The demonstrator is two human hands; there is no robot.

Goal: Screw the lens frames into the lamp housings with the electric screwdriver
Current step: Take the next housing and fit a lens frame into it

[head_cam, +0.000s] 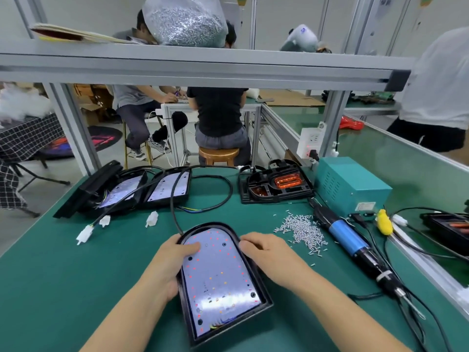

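A black lamp housing [218,283] with a white LED board inside lies on the green table in front of me. My left hand [172,260] holds its left edge, thumb resting on the board. My right hand [266,252] curls over its upper right rim. The electric screwdriver [352,240], blue and black, lies on the table to the right, untouched. A pile of small silver screws [302,229] sits between the housing and the screwdriver. A black lens frame [276,184] with orange lenses rests at the back of the table.
Several more housings [142,189] with cables and white connectors [85,235] lie at the back left. A teal power box [350,186] stands at the right. An aluminium shelf [203,64] with a bag of screws [185,21] hangs overhead. People sit and stand beyond.
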